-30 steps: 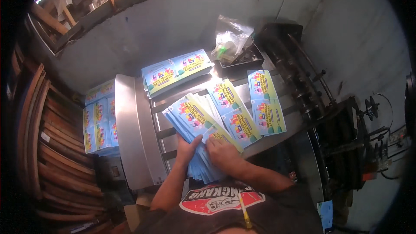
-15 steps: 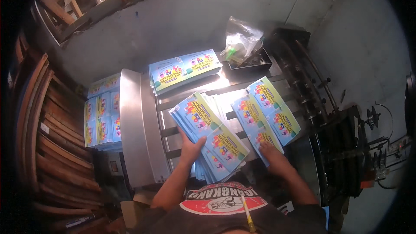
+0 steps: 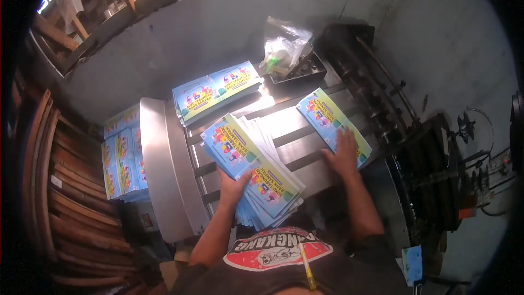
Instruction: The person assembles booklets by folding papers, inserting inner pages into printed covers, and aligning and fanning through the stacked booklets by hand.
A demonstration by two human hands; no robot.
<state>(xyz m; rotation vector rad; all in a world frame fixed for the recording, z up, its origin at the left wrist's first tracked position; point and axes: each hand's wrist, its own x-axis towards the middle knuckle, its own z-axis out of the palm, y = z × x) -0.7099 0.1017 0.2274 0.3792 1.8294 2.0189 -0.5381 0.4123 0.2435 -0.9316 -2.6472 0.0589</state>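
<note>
My left hand grips the near-left edge of a fanned stack of printed cover sheets, thumb on top and fingers underneath. The sheets are light blue and yellow with colourful cartoon figures, and lie slanted over the slatted metal table. My right hand rests with fingers stretched out on a single cover sheet of the same print, at the table's right side. It covers part of that sheet and grips nothing that I can see.
Another cover-sheet pile lies at the back. Beside it is a dark tray with a plastic bag. More printed stacks stand left of the curved metal plate. Dark machinery borders the right, wooden boards the left.
My right hand has moved away from me onto the far-right sheet. The nearer sheet it touched before no longer shows there. My left hand keeps hold of the stack, and the view has shifted slightly.
</note>
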